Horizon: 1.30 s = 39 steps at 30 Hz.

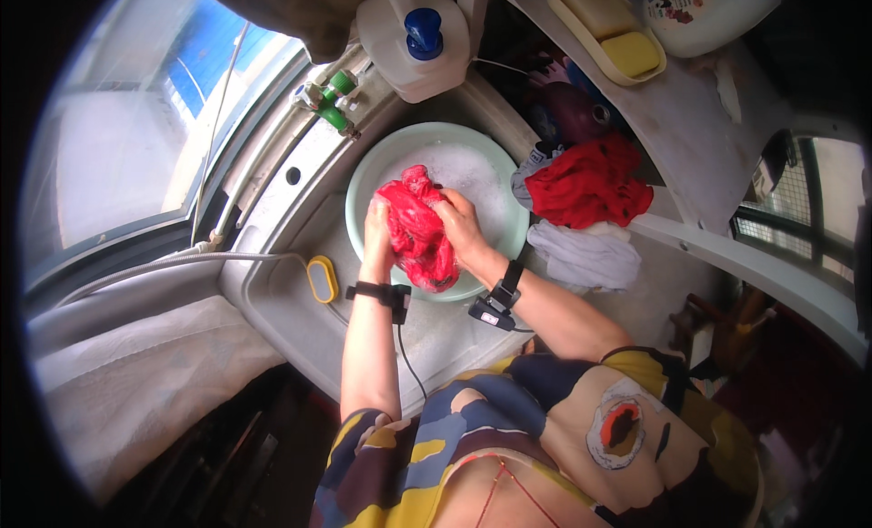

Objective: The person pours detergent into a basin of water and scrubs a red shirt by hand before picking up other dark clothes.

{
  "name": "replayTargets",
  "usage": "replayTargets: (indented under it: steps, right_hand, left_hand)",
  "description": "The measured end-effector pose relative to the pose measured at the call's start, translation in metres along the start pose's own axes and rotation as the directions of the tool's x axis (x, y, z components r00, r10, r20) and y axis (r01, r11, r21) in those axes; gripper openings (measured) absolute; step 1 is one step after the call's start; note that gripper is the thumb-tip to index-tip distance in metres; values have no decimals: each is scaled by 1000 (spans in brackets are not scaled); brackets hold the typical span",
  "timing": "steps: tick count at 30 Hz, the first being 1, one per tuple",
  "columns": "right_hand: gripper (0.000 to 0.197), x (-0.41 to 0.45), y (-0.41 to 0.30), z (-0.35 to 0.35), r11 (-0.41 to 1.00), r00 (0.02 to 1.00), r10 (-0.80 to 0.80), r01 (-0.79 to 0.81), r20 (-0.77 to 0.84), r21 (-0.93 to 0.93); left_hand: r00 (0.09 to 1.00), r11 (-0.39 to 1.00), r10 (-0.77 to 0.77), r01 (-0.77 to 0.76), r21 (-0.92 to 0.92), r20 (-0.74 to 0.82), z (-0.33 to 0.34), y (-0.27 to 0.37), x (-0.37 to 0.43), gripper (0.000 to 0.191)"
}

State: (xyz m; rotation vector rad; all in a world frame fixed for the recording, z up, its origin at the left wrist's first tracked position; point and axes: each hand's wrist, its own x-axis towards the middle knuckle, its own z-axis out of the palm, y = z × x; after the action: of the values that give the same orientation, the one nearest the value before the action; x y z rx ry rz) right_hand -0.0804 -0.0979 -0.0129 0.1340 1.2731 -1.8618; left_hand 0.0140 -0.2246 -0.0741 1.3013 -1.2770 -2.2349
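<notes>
A wet red cloth (421, 225), bunched up and streaked with suds, is gripped between both hands. My left hand (379, 223) holds its left side, with part of the fingers hidden by the fabric. On its right side my right hand (460, 223) closes around a fold, thumb on top. The bundle is above a pale green plastic basin (519, 232), and its lower end overlaps the near rim. Soapy water (470, 164) with white foam fills the basin's visible inside. Each wrist wears a black strap with a small device.
The basin stands in a grey sink (300, 337). A yellow-rimmed shower head (322, 279) lies left, a green-handled tap (334, 99) beyond. Red clothing (589, 184) and a light grey cloth (586, 254) lie right. A jug (415, 68) stands behind; a soap dish (606, 31) sits upper right.
</notes>
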Motion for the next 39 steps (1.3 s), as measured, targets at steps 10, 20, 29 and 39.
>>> replayTargets:
  steps: [10, 20, 29, 39]
  right_hand:
    - [62, 16, 17, -57, 199, 906, -328, 341, 266, -919]
    - [66, 18, 43, -67, -176, 961, 114, 271, 253, -946]
    - [78, 36, 50, -79, 971, 985, 73, -106, -155, -214]
    - [37, 11, 4, -26, 826, 933, 280, -354, 226, 438]
  left_hand:
    - [946, 179, 306, -169, 969, 109, 10, -25, -18, 74]
    - [968, -219, 76, -217, 951, 239, -11, -78, -8, 83]
    - [997, 898, 69, -48, 438, -34, 24, 15, -34, 29]
    - [835, 569, 519, -496, 656, 182, 68, 75, -173, 32]
